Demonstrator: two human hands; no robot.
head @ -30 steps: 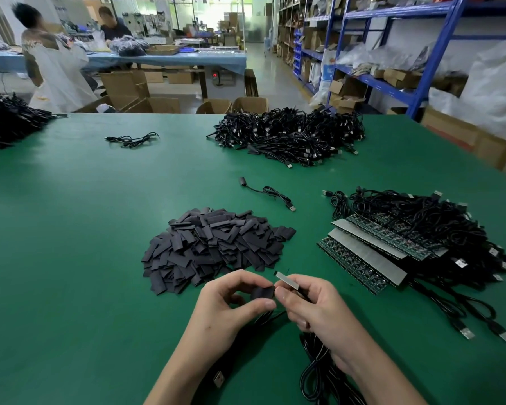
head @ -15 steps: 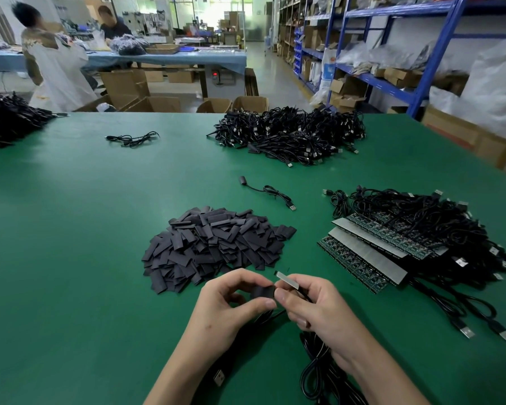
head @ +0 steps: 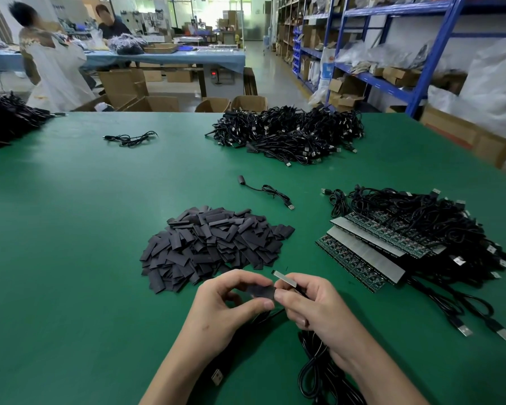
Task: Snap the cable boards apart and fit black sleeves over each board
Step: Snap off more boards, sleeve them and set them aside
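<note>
The left hand point(head: 227, 306) pinched a flat, matte black sleeve point(head: 262, 291) between thumb and curled fingers. The right hand point(head: 319, 312) gripped a narrow board with a silver-grey face point(head: 285, 277), its free end poking up just beside the sleeve's mouth. The board's black cable point(head: 319, 372) trailed in loops under the right wrist. Both hung low over the green table point(head: 70, 229), near the heap of loose black sleeves point(head: 214, 247).
</note>
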